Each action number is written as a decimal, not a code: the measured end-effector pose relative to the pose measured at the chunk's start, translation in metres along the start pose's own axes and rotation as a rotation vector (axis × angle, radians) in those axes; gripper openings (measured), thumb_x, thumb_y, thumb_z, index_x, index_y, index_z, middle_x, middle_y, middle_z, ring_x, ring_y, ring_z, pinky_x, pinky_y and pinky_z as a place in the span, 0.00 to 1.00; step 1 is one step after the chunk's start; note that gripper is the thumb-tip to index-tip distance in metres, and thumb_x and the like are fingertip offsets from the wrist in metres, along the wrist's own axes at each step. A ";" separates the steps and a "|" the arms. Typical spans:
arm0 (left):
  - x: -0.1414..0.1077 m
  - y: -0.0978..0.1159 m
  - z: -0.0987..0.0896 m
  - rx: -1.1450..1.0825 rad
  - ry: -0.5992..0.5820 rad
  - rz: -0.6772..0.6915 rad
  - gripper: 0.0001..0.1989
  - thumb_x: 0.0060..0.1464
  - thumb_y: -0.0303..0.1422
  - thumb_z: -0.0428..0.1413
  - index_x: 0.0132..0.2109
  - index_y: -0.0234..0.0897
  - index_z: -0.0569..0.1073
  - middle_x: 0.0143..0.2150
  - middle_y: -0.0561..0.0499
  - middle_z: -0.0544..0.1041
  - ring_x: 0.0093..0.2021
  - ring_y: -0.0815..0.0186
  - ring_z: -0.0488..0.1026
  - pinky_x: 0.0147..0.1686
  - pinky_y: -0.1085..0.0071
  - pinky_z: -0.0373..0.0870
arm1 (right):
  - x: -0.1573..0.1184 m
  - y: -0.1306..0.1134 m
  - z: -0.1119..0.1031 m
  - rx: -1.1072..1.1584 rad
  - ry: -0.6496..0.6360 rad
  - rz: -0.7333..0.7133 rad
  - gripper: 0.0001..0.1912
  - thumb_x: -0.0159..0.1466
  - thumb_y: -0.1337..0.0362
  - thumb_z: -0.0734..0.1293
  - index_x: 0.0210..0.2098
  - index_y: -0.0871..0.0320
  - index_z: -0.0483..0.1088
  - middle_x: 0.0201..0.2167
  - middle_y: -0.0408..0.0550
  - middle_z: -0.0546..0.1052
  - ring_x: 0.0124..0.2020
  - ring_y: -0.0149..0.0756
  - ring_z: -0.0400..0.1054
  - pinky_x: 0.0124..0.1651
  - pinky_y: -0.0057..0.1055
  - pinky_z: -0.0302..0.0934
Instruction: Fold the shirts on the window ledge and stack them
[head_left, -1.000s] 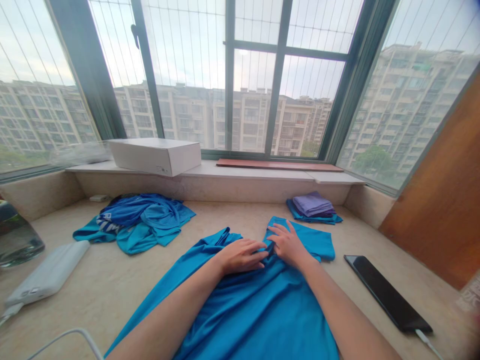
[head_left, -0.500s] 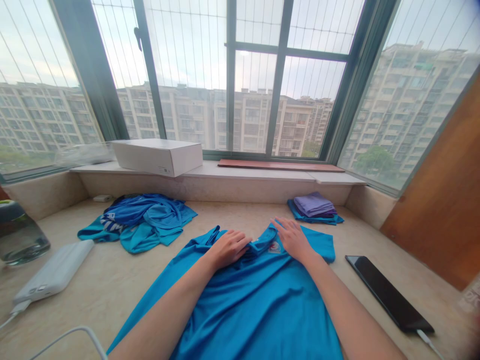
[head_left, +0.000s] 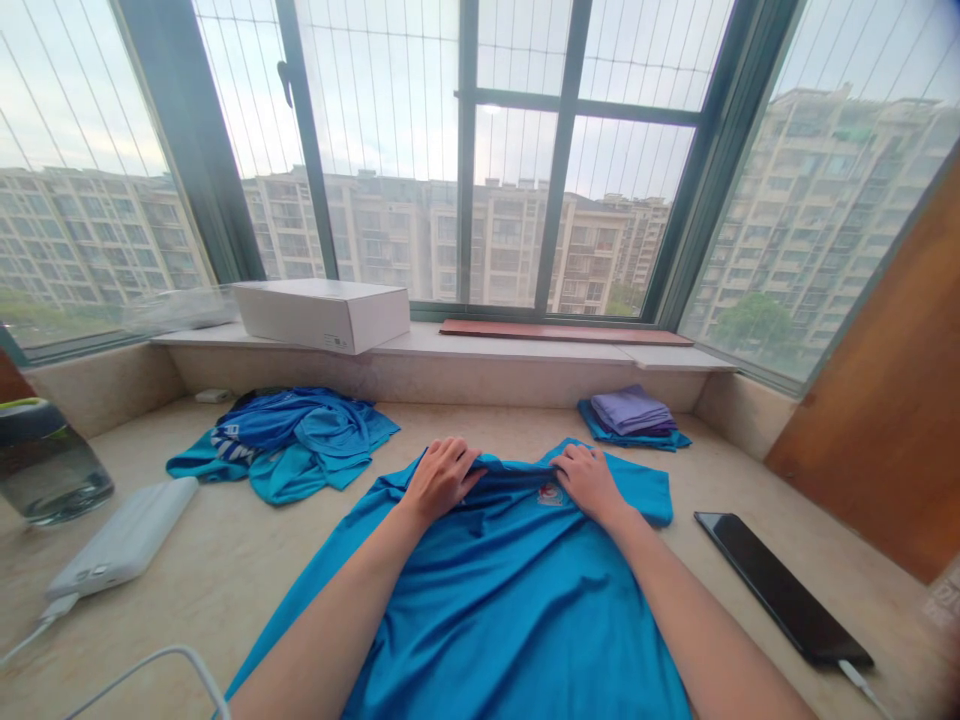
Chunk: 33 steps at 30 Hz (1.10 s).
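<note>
A blue shirt [head_left: 510, 590] lies spread on the stone surface, its collar end away from me and a small red and white logo near the collar. My left hand [head_left: 442, 478] grips the cloth at the left of the collar, thumb and fingers pinched on it. At the collar's right side, my right hand [head_left: 589, 480] has its fingers curled over the edge and closed on the fabric. Wrinkles run across the shirt's front. Its right sleeve lies flat, while the left shoulder is bunched.
Crumpled blue clothes [head_left: 300, 440] lie back left, folded purple and blue cloths [head_left: 634, 412] back right. A bottle [head_left: 49, 465] and white power bank [head_left: 124, 535] are left, a cabled phone [head_left: 780, 585] right. A white box [head_left: 322, 312] sits on the sill [head_left: 427, 340].
My left hand has shifted left and slightly up along the collar. My right hand's fingers have curled onto the edge. The collar opening now looks pulled straighter between them.
</note>
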<state>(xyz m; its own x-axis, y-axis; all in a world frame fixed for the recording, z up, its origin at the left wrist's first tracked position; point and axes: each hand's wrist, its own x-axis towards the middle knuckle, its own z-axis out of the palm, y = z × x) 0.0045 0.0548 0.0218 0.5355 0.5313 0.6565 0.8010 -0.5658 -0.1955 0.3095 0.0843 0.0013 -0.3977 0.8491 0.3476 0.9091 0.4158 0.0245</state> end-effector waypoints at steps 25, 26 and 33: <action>-0.006 -0.006 -0.012 -0.313 -0.512 -0.276 0.29 0.61 0.46 0.56 0.64 0.35 0.69 0.59 0.36 0.74 0.52 0.50 0.77 0.49 0.62 0.72 | -0.020 0.016 -0.022 0.389 -0.119 -0.012 0.13 0.66 0.59 0.64 0.47 0.53 0.74 0.31 0.44 0.79 0.32 0.40 0.73 0.37 0.32 0.60; -0.007 -0.006 -0.011 -0.313 -0.515 -0.281 0.29 0.61 0.46 0.57 0.64 0.35 0.70 0.59 0.36 0.75 0.51 0.50 0.78 0.48 0.62 0.73 | -0.020 0.017 -0.022 0.399 -0.114 -0.013 0.11 0.66 0.59 0.64 0.45 0.53 0.75 0.31 0.44 0.79 0.32 0.40 0.73 0.37 0.32 0.60; -0.013 -0.008 -0.003 -0.397 -0.422 -0.316 0.10 0.59 0.36 0.58 0.45 0.38 0.79 0.43 0.46 0.81 0.43 0.56 0.78 0.43 0.66 0.72 | -0.024 0.016 -0.016 0.553 -0.069 0.035 0.10 0.66 0.57 0.63 0.40 0.55 0.74 0.29 0.45 0.78 0.31 0.39 0.72 0.36 0.33 0.63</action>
<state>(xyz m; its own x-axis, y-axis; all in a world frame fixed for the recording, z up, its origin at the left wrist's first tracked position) -0.0094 0.0505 0.0168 0.4139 0.8660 0.2807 0.8208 -0.4884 0.2963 0.3360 0.0652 0.0083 -0.3928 0.8771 0.2764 0.7290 0.4802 -0.4878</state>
